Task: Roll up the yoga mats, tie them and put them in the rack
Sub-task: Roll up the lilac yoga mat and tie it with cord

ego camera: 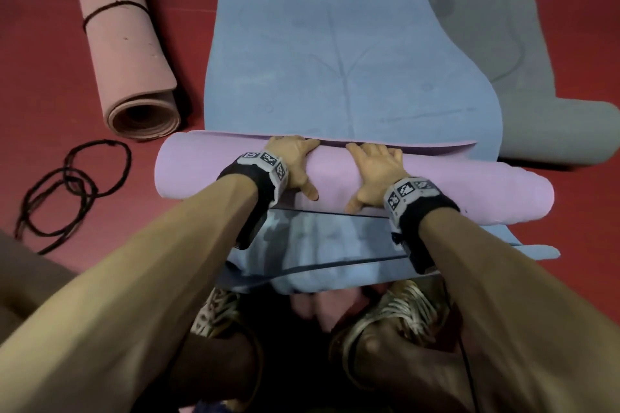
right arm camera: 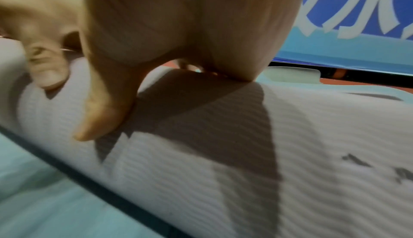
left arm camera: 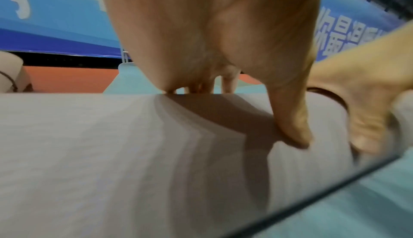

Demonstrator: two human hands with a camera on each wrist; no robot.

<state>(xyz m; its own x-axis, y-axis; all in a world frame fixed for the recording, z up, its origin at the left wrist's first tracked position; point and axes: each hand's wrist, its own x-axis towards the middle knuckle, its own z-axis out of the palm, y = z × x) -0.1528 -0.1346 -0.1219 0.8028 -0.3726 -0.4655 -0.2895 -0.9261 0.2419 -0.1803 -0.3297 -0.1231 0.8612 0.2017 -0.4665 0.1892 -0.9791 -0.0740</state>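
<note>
Both hands rolling purple-backed blue mat [ego camera: 352, 174] toward 12 o'clock.
Left hand [ego camera: 295, 161] and right hand [ego camera: 375, 171] press flat, fingers spread, gripping nothing; uneven push likely cones the roll, 3 o'clock end already skewed.

Counting it up: three yoga mats total, so one pink mat [ego camera: 124, 43] already rolled and tied, one blue mat [ego camera: 335, 43] half rolled, one grey mat [ego camera: 536, 77] beside it, plus two hands [ego camera: 295, 164] [ego camera: 375, 174] and one tangle of black cord loops [ego camera: 77, 184].
</note>
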